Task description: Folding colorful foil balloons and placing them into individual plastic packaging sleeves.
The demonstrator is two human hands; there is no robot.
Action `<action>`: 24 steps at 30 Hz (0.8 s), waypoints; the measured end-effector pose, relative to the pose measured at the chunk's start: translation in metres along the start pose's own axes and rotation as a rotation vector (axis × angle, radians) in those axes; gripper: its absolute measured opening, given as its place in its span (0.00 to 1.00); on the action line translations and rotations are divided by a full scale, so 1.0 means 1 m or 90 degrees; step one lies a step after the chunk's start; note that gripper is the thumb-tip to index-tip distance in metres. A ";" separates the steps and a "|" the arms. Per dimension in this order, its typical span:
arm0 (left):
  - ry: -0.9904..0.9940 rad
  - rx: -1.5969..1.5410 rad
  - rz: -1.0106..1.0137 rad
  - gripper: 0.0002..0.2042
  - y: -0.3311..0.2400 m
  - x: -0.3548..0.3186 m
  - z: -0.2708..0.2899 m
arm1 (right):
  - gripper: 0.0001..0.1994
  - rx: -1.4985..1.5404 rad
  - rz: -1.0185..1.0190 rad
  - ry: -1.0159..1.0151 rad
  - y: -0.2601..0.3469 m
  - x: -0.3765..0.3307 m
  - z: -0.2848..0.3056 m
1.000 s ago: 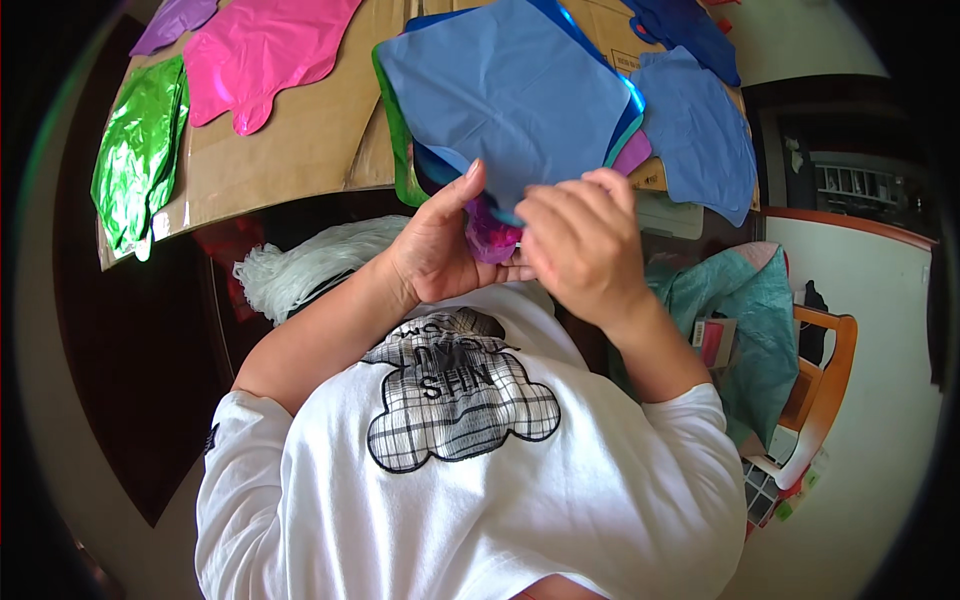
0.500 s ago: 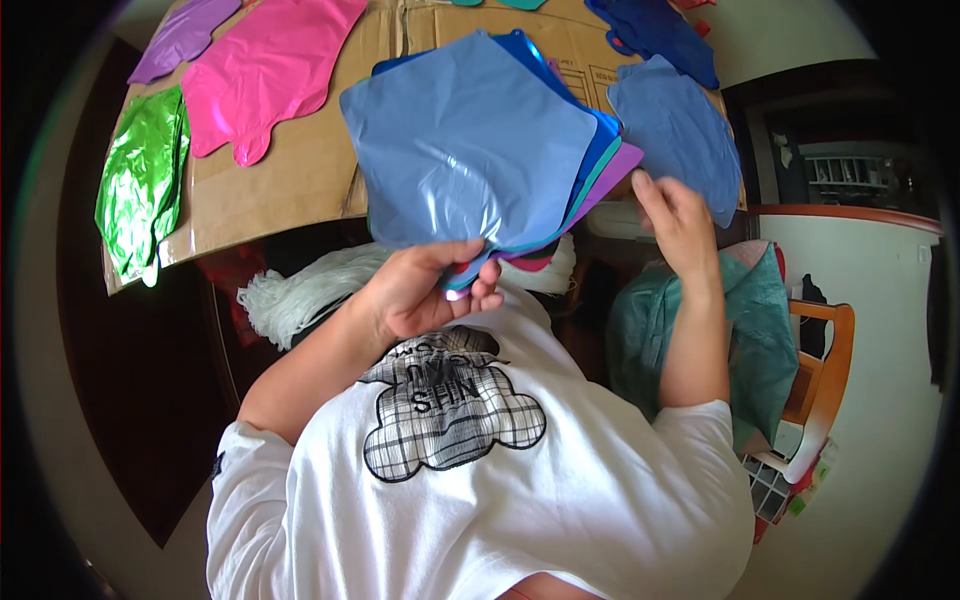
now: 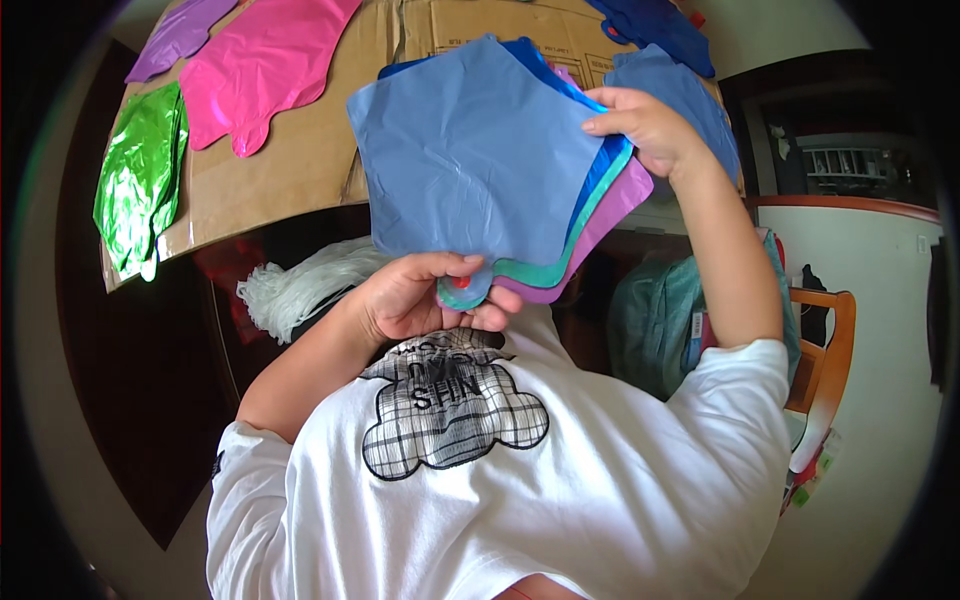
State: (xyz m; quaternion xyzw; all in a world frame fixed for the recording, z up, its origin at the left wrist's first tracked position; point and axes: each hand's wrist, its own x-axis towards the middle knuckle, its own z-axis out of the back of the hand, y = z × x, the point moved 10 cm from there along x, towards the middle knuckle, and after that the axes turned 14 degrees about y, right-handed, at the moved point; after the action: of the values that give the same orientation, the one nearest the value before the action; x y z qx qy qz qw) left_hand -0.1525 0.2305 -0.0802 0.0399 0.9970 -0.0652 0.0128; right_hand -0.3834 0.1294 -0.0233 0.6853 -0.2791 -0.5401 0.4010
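Your left hand (image 3: 425, 298) pinches the fanned foil stack (image 3: 480, 160) at its tabs, thumb on top; your right hand (image 3: 648, 132) closes lightly on its right corner. Stack before your chest.

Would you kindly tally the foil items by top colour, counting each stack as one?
Light blue: 2 (held stack, right-side item)
Dark blue item: 1
Pink item: 1
Purple item: 1
Green item: 1
Total: 6, leaving out an unclear red bit
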 end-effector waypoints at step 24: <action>-0.130 0.232 -0.028 0.13 -0.011 0.034 0.011 | 0.38 -0.437 -0.140 -0.174 0.074 0.106 0.020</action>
State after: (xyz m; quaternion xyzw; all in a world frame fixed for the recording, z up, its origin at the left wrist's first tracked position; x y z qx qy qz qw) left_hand -0.1871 0.2209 -0.0904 0.0126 0.9628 -0.2487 0.1048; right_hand -0.3713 -0.0007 -0.0170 0.4590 -0.0579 -0.7283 0.5056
